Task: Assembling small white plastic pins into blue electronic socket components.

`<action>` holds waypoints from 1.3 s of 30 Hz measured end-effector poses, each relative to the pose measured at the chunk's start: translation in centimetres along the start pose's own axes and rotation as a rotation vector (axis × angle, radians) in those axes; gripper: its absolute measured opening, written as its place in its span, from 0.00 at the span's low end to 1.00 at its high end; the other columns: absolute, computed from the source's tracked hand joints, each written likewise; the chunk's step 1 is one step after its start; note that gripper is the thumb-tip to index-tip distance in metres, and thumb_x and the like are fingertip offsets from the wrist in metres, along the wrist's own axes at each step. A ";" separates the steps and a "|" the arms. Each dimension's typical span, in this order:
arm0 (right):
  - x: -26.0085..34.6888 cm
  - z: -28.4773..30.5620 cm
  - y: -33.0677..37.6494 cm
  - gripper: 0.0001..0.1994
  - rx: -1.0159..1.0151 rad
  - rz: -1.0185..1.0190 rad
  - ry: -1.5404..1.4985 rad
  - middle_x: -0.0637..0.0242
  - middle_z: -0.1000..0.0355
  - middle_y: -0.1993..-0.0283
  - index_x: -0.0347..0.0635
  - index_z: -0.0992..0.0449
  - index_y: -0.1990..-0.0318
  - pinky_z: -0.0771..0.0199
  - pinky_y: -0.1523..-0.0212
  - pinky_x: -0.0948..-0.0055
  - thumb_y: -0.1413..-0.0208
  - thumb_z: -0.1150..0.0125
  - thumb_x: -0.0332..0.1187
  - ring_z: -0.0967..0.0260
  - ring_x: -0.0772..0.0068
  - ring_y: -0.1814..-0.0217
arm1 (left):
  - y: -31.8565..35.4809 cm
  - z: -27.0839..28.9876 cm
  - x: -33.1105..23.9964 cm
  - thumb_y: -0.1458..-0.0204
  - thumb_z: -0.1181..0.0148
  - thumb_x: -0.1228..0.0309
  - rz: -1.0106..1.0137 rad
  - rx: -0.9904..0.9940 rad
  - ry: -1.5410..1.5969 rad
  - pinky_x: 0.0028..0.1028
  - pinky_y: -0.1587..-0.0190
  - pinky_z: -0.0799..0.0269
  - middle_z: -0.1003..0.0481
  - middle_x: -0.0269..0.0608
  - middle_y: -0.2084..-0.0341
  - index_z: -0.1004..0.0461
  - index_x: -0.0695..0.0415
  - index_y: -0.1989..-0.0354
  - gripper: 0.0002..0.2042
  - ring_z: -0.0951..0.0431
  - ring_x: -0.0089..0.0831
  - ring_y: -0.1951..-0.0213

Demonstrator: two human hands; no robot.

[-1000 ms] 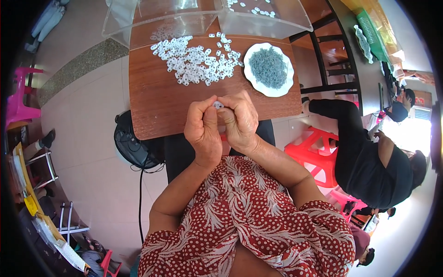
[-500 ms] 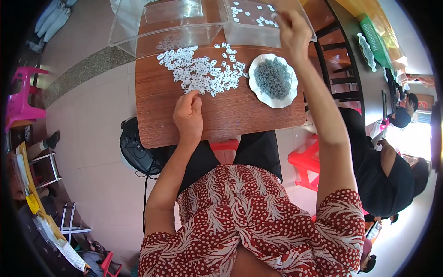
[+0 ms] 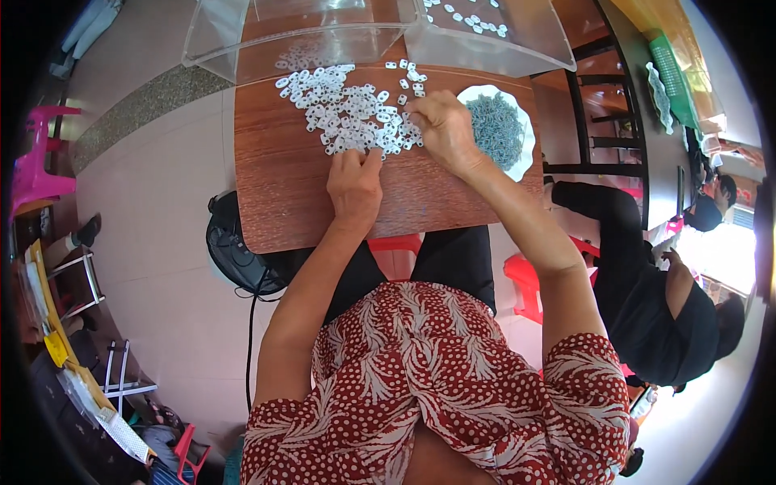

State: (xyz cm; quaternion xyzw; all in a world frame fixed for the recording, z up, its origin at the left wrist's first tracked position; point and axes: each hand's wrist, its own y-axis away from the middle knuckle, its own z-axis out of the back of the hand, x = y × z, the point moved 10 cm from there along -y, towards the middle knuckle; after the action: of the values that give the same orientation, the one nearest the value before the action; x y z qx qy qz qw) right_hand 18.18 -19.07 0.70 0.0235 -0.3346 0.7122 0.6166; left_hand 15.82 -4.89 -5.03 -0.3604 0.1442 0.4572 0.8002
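A loose pile of small white plastic pieces (image 3: 347, 113), each an oval or rectangle with two holes, lies on the brown wooden table (image 3: 283, 202). My left hand (image 3: 356, 186) rests at the pile's near edge, fingers curled down onto the pieces. Over the pile's right side is my right hand (image 3: 446, 129), its thumb and fingers pinched together; what either hand grips is hidden or too small to name. Right beside that hand stands a white wavy-rimmed plate (image 3: 527, 149), heaped with small grey screws (image 3: 495, 129). My right hand covers part of its left rim.
Along the table's far side stand two clear plastic bins: a left one (image 3: 299, 48) and a right one (image 3: 493, 52) with scattered white pieces inside. A black bag (image 3: 238, 246) sits left of my legs. A red stool (image 3: 525, 287) and a seated person in black (image 3: 663, 315) are at right.
My right hand has come back from above the right bin to the pile's right side. My left hand has shifted slightly right along the near edge.
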 end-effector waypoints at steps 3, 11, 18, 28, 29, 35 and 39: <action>-1.1 -0.7 0.4 0.03 0.003 -0.066 -0.034 0.60 0.31 0.76 0.42 0.25 0.75 0.33 0.69 0.61 0.61 0.40 0.24 0.35 0.55 0.70 | 0.1 -0.7 -0.5 0.63 0.37 0.75 -0.076 0.010 -0.071 0.31 0.71 0.35 0.36 0.37 0.79 0.26 0.53 0.67 0.11 0.33 0.36 0.71; -0.9 0.4 -0.1 0.06 0.017 -0.127 -0.057 0.59 0.28 0.72 0.39 0.23 0.69 0.31 0.65 0.68 0.57 0.41 0.22 0.31 0.61 0.67 | 0.2 -1.4 -1.6 0.61 0.41 0.74 -0.173 0.015 -0.191 0.33 0.70 0.35 0.38 0.40 0.79 0.27 0.57 0.71 0.07 0.34 0.37 0.71; -1.4 2.3 5.2 0.05 -0.007 -0.421 -0.286 0.65 0.27 0.71 0.36 0.23 0.67 0.31 0.66 0.79 0.54 0.40 0.23 0.31 0.76 0.68 | 0.1 0.7 0.5 0.52 0.46 0.77 0.171 0.094 0.385 0.26 0.72 0.33 0.29 0.40 0.77 0.28 0.60 0.69 0.03 0.29 0.30 0.74; 2.8 -0.2 9.8 0.01 0.015 -0.643 -0.808 0.68 0.29 0.71 0.33 0.28 0.70 0.31 0.68 0.81 0.50 0.43 0.21 0.33 0.82 0.70 | 3.6 -1.3 -1.1 0.47 0.47 0.74 0.801 0.369 1.194 0.17 0.77 0.34 0.27 0.34 0.78 0.28 0.61 0.68 0.04 0.30 0.18 0.78; 3.1 0.3 10.0 0.02 -0.029 -0.589 -0.716 0.67 0.31 0.72 0.34 0.28 0.71 0.31 0.71 0.78 0.52 0.43 0.20 0.34 0.80 0.72 | 4.0 -1.3 -1.2 0.47 0.47 0.74 0.842 0.351 1.212 0.17 0.77 0.34 0.27 0.34 0.78 0.28 0.61 0.68 0.04 0.30 0.18 0.78; 4.5 4.4 11.5 0.05 -0.159 -0.378 -0.436 0.61 0.31 0.73 0.36 0.27 0.71 0.32 0.70 0.70 0.58 0.41 0.20 0.33 0.63 0.70 | 6.0 -1.7 -3.0 0.48 0.46 0.73 0.976 0.376 1.258 0.19 0.78 0.33 0.27 0.36 0.79 0.29 0.60 0.69 0.04 0.30 0.21 0.80; 2.4 7.2 13.0 0.06 -0.171 -0.370 -0.370 0.62 0.31 0.72 0.35 0.25 0.69 0.32 0.68 0.72 0.58 0.40 0.19 0.33 0.65 0.69 | 5.8 -1.7 -4.2 0.48 0.45 0.72 0.949 0.413 1.209 0.20 0.79 0.33 0.27 0.37 0.79 0.29 0.60 0.70 0.04 0.29 0.21 0.80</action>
State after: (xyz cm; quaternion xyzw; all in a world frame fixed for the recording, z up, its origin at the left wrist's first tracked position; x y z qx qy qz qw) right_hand 3.21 -20.85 1.50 0.1617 -0.4906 0.5402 0.6644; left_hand 8.87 -6.87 -6.43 -0.2905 0.7733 0.4386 0.3539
